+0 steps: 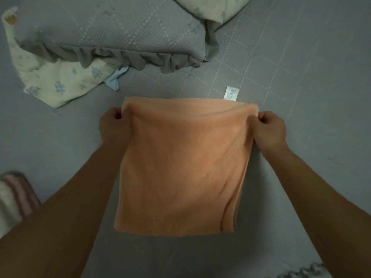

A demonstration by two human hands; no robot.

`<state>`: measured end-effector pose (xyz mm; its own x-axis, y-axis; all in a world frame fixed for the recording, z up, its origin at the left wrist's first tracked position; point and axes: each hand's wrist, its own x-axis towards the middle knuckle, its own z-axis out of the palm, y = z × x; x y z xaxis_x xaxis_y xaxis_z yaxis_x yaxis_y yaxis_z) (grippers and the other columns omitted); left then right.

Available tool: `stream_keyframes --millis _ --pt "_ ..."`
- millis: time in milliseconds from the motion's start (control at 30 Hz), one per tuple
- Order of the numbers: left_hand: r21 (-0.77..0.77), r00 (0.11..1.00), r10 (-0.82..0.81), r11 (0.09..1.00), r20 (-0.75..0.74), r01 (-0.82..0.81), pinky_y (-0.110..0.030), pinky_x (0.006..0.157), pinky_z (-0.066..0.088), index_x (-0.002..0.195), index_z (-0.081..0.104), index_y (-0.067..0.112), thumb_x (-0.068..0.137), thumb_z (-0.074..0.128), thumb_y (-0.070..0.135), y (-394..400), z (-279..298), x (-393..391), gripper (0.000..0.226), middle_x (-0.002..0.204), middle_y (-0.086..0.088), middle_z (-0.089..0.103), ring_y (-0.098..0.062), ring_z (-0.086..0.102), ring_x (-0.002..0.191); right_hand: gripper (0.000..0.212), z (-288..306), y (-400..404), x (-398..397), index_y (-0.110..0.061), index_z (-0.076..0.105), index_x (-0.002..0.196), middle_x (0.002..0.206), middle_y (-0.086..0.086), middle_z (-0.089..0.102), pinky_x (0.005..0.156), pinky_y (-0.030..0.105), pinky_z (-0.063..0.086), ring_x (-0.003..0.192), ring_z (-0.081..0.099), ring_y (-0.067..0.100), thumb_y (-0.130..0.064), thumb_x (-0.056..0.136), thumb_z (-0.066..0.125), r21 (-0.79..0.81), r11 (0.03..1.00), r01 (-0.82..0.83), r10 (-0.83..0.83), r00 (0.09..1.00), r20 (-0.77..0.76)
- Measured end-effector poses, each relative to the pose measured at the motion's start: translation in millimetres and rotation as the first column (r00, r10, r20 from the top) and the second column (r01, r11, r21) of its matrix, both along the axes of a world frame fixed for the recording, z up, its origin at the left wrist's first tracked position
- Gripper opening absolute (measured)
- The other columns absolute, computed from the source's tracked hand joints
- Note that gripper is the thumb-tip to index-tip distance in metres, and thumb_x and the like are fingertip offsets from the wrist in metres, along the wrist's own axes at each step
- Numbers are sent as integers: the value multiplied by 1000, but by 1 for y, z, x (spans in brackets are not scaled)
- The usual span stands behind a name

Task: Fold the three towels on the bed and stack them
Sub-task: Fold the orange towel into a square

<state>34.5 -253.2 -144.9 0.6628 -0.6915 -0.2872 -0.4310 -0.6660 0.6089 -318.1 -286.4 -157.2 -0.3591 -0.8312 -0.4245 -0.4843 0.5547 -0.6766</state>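
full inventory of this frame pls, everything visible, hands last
orange towel: 1, orange, centre, on the bedspread, both far corners held
label: 1, white, at the towel's far edge, right
bedspread: 1, grey-blue quilted, under everything
pillow: 1, grey with ruffled edge, top left
floral cloth: 1, cream with blue flowers, under the pillow, left
light blue cloth: 1, by the pillow's near edge
striped cloth: 1, pink and white, left edge
left hand: 1, pinches far left corner
right hand: 1, pinches far right corner
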Motion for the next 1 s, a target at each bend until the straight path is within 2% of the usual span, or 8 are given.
stream_keyframes --millis 133,333,433,500,633,733,900,1000 --pt "67 999 43 997 20 -44 -33 83 48 108 64 15 83 65 38 29 -14 -1 34 94 2 63 -17 60 87 8 -10 29 -4 -22 61 89 80 -11 62 63 20 41 72 57 3 -28 83 62 81 996 -32 35 999 -33" --pt "176 995 -23 984 -92 39 -32 74 41 99 56 23 87 58 53 107 -19 -4 32 84 7 60 -18 57 82 13 -7 104 -3 -25 59 85 76 -12 64 57 17 36 70 59 0 -38 86 61 136 991 -17 20 1000 -22" --pt "127 995 74 990 -63 -66 -30 71 38 98 53 27 84 66 43 160 -18 -12 25 78 16 56 -16 56 78 22 0 150 3 -27 52 97 83 -15 61 58 15 37 73 57 -4 -36 84 66 99 995 2 -1 1000 -13" --pt "74 987 133 989 -87 -127 -30 70 38 96 52 23 80 71 38 194 -18 -16 29 77 14 55 -17 55 75 22 5 179 10 -28 51 93 86 -14 61 60 16 39 76 58 -2 -37 82 68 92 996 5 -6 1000 14" --pt "58 983 122 992 -134 -115 -30 58 41 88 52 20 76 69 40 250 -15 -21 29 73 8 55 -14 51 66 20 14 237 20 -24 61 74 81 -3 67 66 24 45 76 63 10 -41 83 66 111 986 -121 110 989 102" --pt "44 981 142 990 -135 -138 -34 64 45 89 54 17 83 73 28 275 -11 -16 22 76 1 59 -24 59 73 19 17 268 21 -22 63 78 89 7 63 70 25 43 78 61 16 -39 85 68 120 967 -227 211 969 131" --pt "115 981 -2 993 -193 25 -41 71 50 85 65 18 84 69 38 296 -9 2 20 77 -6 69 -26 64 72 20 21 290 18 -27 57 96 87 -14 62 60 10 36 78 58 0 -36 85 71 182 978 -104 92 993 73" --pt "162 949 -50 981 -312 105 -40 66 50 81 65 18 77 62 48 305 -7 1 30 71 -10 68 -22 58 64 17 20 290 10 -26 59 80 72 -12 61 55 15 37 64 55 1 -39 87 67 176 957 -230 214 971 109"
